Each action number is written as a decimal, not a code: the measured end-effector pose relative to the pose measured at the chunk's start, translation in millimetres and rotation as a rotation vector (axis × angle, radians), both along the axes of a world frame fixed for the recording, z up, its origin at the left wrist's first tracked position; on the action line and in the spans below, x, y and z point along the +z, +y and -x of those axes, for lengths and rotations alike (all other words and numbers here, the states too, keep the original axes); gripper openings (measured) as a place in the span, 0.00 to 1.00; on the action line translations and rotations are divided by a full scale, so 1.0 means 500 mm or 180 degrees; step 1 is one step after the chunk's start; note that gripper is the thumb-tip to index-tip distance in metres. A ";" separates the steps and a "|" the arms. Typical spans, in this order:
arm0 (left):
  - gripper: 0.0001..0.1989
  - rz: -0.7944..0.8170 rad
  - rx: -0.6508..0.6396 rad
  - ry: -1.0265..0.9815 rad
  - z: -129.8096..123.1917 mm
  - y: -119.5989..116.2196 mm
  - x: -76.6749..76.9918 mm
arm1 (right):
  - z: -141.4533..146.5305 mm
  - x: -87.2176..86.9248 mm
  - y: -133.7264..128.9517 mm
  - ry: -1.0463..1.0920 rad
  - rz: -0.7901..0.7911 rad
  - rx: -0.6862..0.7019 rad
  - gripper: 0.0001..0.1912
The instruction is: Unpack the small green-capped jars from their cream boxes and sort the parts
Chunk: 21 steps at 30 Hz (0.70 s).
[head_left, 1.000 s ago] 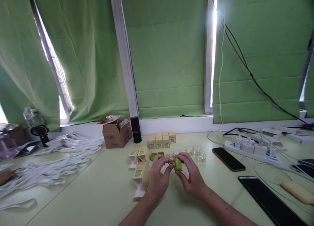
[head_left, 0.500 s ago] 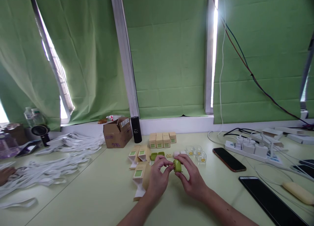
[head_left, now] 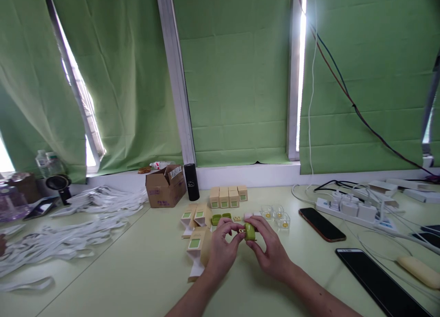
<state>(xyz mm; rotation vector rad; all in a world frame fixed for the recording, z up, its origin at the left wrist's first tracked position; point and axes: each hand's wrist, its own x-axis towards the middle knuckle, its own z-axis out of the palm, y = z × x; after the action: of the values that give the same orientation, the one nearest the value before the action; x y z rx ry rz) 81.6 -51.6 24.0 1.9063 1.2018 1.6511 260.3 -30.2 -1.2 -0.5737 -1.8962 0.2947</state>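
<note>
My right hand (head_left: 270, 250) grips a small glossy green case (head_left: 250, 232) between thumb and fingers, above the table. Against the case's left side, the fingertips of my left hand (head_left: 223, 246) pinch a small tan piece (head_left: 241, 231), partly covered by the fingers. Just beyond my hands lie more green case parts (head_left: 221, 219), a few tiny gold-coloured pieces (head_left: 237, 219) and several clear cups (head_left: 283, 221) with yellow bits inside. To the left of my left hand, an opened cardboard box (head_left: 200, 246) with a green window lies on its side.
Several closed small boxes (head_left: 223, 198) stand behind, near a larger carton (head_left: 165, 188) and a black cylinder (head_left: 191, 182). White straps (head_left: 68, 236) cover the left side. At right are a phone (head_left: 322, 224), a black tablet-like device (head_left: 378, 280) and a power strip (head_left: 354, 214) with cables.
The tan piece between my left fingertips and the green case shows more clearly now. Both hands keep nearly the same pose. Another person's hand at the left edge has moved mostly out of view.
</note>
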 end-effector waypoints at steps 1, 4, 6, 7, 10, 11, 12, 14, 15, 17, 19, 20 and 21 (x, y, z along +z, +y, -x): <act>0.07 0.0004 -0.0003 0.0033 0.001 -0.001 0.000 | 0.001 0.002 0.000 0.0054 0.0064 0.0024 0.25; 0.16 0.0035 -0.0009 0.0157 0.004 -0.005 0.002 | 0.005 0.007 -0.001 0.0184 0.0295 0.0114 0.25; 0.18 0.0108 0.0036 0.0224 0.006 -0.006 0.003 | 0.006 0.011 -0.004 0.0165 0.0391 0.0160 0.25; 0.19 0.0166 0.0065 0.0242 0.006 -0.006 0.003 | 0.006 0.013 -0.005 0.0122 0.0415 0.0195 0.26; 0.21 0.0332 0.0060 0.0249 0.005 -0.003 0.001 | 0.007 0.017 -0.010 -0.0044 0.0456 0.0333 0.27; 0.20 0.0354 0.0014 0.0246 0.004 -0.002 -0.001 | 0.007 0.018 -0.011 -0.0086 0.0450 0.0354 0.27; 0.19 0.0349 -0.0045 0.0239 0.003 0.000 -0.003 | 0.007 0.017 -0.011 -0.0106 0.0428 0.0352 0.27; 0.18 0.0289 -0.0157 0.0197 0.002 0.003 -0.007 | 0.008 0.013 -0.008 -0.0071 0.0355 0.0286 0.27; 0.18 0.0261 -0.0195 0.0169 0.002 0.005 -0.009 | 0.008 0.011 -0.007 -0.0022 0.0321 0.0229 0.28; 0.18 0.0240 -0.0234 0.0122 0.003 0.008 -0.013 | 0.008 0.006 -0.003 0.0105 0.0269 0.0083 0.29; 0.19 0.0260 -0.0253 0.0115 0.005 0.010 -0.015 | 0.006 0.004 -0.001 0.0208 0.0228 -0.0060 0.29; 0.19 0.0275 -0.0259 0.0121 0.006 0.010 -0.015 | 0.006 0.004 0.000 0.0241 0.0196 -0.0109 0.28; 0.19 0.0285 -0.0265 0.0127 0.007 0.010 -0.015 | 0.005 0.005 0.000 0.0262 0.0158 -0.0145 0.27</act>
<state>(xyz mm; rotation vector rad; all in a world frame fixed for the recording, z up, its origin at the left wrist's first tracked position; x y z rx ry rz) 78.3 -46.5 16.4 1.9158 1.1746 1.4985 258.0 -30.2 1.4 -0.6279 -1.7985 0.3317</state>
